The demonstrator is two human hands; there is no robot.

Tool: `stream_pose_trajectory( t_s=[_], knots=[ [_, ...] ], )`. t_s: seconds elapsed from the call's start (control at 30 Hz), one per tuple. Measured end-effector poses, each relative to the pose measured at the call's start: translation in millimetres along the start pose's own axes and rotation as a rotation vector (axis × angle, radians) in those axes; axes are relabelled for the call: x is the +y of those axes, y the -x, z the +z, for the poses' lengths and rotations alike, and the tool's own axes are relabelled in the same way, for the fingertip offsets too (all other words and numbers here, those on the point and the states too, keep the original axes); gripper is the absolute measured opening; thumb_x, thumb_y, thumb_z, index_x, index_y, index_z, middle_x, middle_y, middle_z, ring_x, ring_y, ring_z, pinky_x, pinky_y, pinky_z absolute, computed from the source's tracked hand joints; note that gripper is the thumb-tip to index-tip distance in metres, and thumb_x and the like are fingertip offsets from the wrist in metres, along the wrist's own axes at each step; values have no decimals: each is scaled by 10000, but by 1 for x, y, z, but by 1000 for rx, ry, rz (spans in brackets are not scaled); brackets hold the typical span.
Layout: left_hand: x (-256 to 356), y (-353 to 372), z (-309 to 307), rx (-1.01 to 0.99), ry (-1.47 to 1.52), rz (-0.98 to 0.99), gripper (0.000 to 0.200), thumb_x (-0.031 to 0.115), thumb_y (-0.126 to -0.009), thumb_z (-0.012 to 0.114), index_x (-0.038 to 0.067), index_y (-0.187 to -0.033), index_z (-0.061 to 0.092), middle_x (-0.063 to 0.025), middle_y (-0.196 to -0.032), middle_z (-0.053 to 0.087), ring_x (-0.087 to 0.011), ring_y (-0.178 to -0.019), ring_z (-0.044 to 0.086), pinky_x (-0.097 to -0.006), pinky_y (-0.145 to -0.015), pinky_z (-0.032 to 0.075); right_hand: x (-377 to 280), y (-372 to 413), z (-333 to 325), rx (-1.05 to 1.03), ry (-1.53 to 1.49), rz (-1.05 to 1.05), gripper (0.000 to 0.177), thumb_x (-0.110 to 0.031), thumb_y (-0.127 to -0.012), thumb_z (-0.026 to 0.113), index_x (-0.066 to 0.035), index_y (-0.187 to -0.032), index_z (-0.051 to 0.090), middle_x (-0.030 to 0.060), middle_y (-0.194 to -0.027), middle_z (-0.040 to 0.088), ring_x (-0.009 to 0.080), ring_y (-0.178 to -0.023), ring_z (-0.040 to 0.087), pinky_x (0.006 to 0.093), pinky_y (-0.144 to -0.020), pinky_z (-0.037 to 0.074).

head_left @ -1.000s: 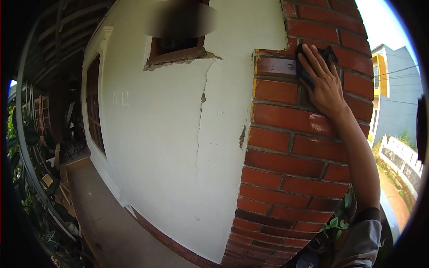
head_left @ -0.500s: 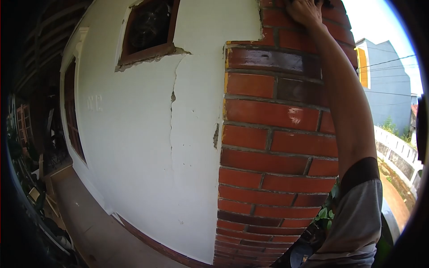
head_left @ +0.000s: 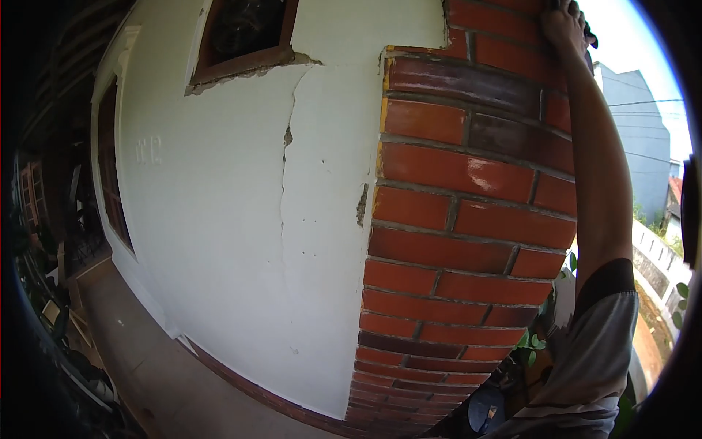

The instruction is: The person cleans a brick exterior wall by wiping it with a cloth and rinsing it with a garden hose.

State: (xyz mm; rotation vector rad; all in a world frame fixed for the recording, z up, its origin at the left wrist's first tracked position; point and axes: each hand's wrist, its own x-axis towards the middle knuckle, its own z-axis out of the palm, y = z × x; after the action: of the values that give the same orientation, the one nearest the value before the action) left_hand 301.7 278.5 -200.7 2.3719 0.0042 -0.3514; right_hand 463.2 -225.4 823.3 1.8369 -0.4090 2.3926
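Observation:
My right hand (head_left: 564,31) is raised high at the top right, against the outer edge of the red brick column (head_left: 457,164). Its fingers are closed around a small black object (head_left: 591,36), mostly hidden by the hand, so I cannot make out its kind. Glossy red-brown bricks with grey mortar joints face the column, and some of them are darker. My forearm reaches up along the column's right side from a grey sleeve (head_left: 596,344) with a dark cuff. My left hand is out of view.
A white wall (head_left: 227,219) with a long vertical crack adjoins the column. At its top is a wood-framed opening (head_left: 245,33) with chipped plaster below. A tiled floor (head_left: 168,380) runs along the base. Green leaves (head_left: 534,340) and a blue-grey building (head_left: 636,132) are at right.
My right hand has moved right, from the column's front face to its outer edge, with the black object still in it. The view has shifted slightly, too.

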Motion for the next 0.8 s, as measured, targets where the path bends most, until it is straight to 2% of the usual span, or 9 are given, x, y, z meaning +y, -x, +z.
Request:
stream_pose_trajectory(
  t_s=[0.03,0.13,0.17,0.23,0.4,0.47,0.57,0.7,0.8],
  knots=[
    [-2,1,0,-3,3,-4,358,288,-850,542,60,-1104,650,-202,-1113,633,-383,-1069,572,-461,-917,448,7,-10,7,-60,404,-101,383,-197,-925,385,-47,-1256,506,190,-1383,400,411,-1197,441,536,-979,378],
    [-6,8,1,-25,-7,-11,360,292,-849,543,60,-1103,651,-202,-1106,635,-383,-1062,576,-460,-911,451,-37,43,-46,66,140,-37,359,-220,-943,380,-31,-1215,520,190,-1371,410,415,-1207,431,538,-978,374],
    [-8,9,1,-31,-10,-11,361,293,-849,543,61,-1103,651,-202,-1104,636,-383,-1060,577,-460,-910,452,-41,49,-45,35,279,-129,398,-271,-964,390,-25,-1256,503,199,-1440,356,430,-1281,376,555,-1016,337],
    [-12,10,1,-36,-15,-9,363,296,-849,543,61,-1102,651,-202,-1100,637,-383,-1055,580,-459,-906,454,-52,81,-40,64,-63,-226,461,-308,-969,415,-22,-1328,457,206,-1496,288,423,-1359,291,551,-1069,281],
    [-20,16,13,-47,-4,-9,367,303,-847,544,62,-1101,653,-202,-1089,641,-384,-1044,586,-458,-897,459,-118,201,-114,-157,-309,-512,520,-239,-942,504,56,-1362,418,215,-1498,288,399,-1388,250,524,-1118,224],
    [-24,20,15,-49,-4,-13,369,306,-847,544,62,-1100,654,-202,-1085,643,-384,-1040,588,-457,-893,461,-127,213,-101,-90,-344,-612,513,-229,-936,512,32,-1369,423,214,-1498,288,398,-1386,254,522,-1122,221],
    [-28,26,23,-54,6,-14,371,310,-846,544,62,-1099,654,-202,-1079,645,-385,-1033,591,-456,-888,464,-150,234,-85,-11,-438,-612,564,-396,-945,461,-80,-1408,396,147,-1516,282,304,-1418,227,604,-1098,219],
    [-25,39,27,-71,27,-21,374,316,-845,545,63,-1098,656,-202,-1070,649,-385,-1025,596,-455,-881,468,-173,315,-119,-346,-342,-1036,617,-376,-876,571,-125,-1414,402,49,-1523,294,206,-1412,245,511,-1150,219],
    [-32,59,29,-97,51,-44,377,320,-844,545,63,-1097,656,-202,-1064,651,-385,-1018,600,-454,-875,471,-145,394,-156,-577,-380,-1241,559,-297,-916,448,-115,-1438,373,42,-1531,276,164,-1414,222,494,-1168,181]
  ],
)
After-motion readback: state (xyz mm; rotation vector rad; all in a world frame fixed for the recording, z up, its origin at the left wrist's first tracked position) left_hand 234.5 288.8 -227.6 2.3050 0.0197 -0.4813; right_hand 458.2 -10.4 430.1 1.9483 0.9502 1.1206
